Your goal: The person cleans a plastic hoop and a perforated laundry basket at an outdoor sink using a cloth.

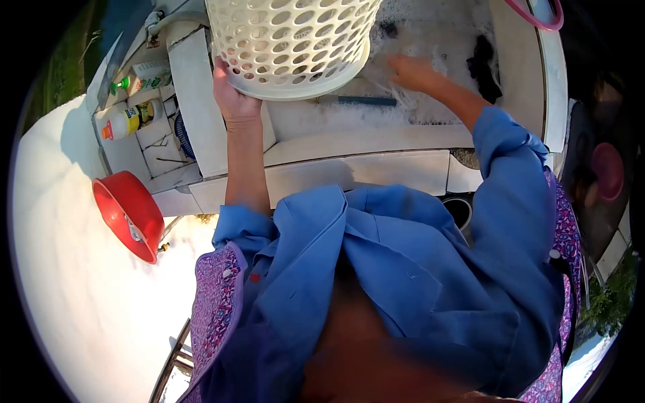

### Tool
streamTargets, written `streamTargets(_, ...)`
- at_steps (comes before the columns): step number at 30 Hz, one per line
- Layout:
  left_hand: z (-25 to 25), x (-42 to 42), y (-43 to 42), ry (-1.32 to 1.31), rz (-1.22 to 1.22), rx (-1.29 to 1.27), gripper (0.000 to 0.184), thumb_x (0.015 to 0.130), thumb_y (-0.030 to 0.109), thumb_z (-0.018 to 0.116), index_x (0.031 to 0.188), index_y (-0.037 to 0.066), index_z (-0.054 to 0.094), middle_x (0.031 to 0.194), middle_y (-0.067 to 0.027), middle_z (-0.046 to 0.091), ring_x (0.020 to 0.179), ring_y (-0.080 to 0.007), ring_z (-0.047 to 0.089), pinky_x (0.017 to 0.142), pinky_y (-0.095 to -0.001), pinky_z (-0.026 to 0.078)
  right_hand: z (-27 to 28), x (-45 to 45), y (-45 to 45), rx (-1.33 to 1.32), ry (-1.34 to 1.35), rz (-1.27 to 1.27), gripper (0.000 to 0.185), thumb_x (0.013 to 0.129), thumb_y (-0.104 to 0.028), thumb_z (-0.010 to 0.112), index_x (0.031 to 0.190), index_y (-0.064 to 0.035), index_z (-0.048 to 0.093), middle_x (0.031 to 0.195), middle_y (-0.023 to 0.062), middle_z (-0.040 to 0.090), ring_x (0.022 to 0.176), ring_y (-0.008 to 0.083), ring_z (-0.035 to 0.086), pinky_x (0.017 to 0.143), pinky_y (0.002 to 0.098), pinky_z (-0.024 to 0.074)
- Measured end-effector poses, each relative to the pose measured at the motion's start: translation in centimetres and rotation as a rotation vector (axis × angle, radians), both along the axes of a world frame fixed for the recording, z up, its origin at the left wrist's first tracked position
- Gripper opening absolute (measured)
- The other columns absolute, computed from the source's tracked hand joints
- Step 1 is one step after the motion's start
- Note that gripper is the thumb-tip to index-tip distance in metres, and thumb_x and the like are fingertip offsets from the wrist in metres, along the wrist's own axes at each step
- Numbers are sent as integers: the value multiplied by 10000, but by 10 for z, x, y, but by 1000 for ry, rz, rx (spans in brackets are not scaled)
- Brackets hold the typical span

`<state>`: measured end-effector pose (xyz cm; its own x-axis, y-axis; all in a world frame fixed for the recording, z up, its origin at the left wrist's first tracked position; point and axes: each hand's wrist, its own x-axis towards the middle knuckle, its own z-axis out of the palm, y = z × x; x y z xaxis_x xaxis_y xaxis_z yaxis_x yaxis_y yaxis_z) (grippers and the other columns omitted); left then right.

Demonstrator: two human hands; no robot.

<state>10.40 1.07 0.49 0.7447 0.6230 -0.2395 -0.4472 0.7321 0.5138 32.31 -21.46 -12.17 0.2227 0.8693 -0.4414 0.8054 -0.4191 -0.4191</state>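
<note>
A white laundry basket (295,47) with oval holes is held tilted over the tiled trough at the top of the head view. My left hand (235,97) grips its bottom rim from the left. My right hand (411,72) is over the soapy water (430,111), to the right of the basket and apart from it. Its fingers look curled together; whatever may be inside them is hidden. A dark cloth (482,70) lies in the foam farther right. Below the basket, a blue-grey bar (366,101) lies in the water.
Two bottles, one green-capped (149,77) and one yellow-labelled (131,119), lie on the left tiled ledge near a dark blue mesh item (183,136). A red basin (129,216) leans at the trough's outer left corner. A pink hose (541,19) loops at upper right, with a pink basin (607,171) below.
</note>
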Motion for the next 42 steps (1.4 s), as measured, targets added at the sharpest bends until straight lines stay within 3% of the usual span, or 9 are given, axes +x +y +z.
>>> streamTargets(6,-3,-24,-2,-110,-18,-197,417,896,283,368,1240,48,368,1252,-157,409,1116,-322,425,934,-487,345,-43,-24,6,15,-15,306,217,730,-137,543,928,-48,525,955,140,554,866,314,549,691,409,448)
streamTargets(10,-15,-21,-22,181,60,-133,362,899,287,383,1171,52,423,1134,-133,495,1026,-290,494,877,-452,411,-18,35,-22,-181,174,-71,169,691,-152,588,756,1,555,724,146,565,720,273,557,613,363,435)
streamTargets(13,-24,-10,-38,189,57,-143,344,907,298,359,1136,54,438,1073,-116,521,974,-276,521,835,-443,443,-4,71,-54,12,144,-171,170,688,-146,591,769,-2,553,653,107,546,606,203,521,544,327,410)
streamTargets(21,-37,31,-66,164,5,-110,399,914,385,292,1131,77,422,950,-107,527,867,-262,532,784,-430,466,134,64,-89,172,198,-359,154,718,-122,573,764,10,508,609,55,484,582,113,470,564,257,390)
streamTargets(23,-60,39,-69,250,40,-125,416,906,414,303,1126,82,422,918,-97,517,848,-251,524,775,-430,466,160,65,-93,192,464,-347,92,744,-36,529,824,3,504,676,-6,490,609,50,443,550,199,367)
streamTargets(29,-121,50,-74,190,-71,-210,545,824,566,389,1106,102,442,932,-55,482,832,-229,504,775,-475,449,220,34,-75,353,615,-387,131,770,-13,553,897,14,536,757,7,551,682,51,503,624,196,424)
streamTargets(34,-85,43,-76,410,-77,-96,633,790,628,376,1135,102,442,1000,-79,519,891,-233,515,800,-502,431,224,-1,-29,588,472,-289,155,749,-17,589,898,12,557,762,9,563,684,49,515,641,194,436)
streamTargets(40,-106,46,-77,209,-1,63,600,814,615,314,1071,93,462,801,-53,482,754,-189,509,764,-431,461,256,-13,29,991,309,-131,150,811,-40,543,958,-38,574,776,-12,558,718,49,513,708,182,425)
streamTargets(42,-108,48,-73,263,-45,16,615,812,619,310,1102,95,451,865,-71,508,787,-197,523,767,-426,463,272,-21,46,1087,-73,34,55,735,-70,528,750,-52,578,742,146,541,642,297,548,553,327,449)
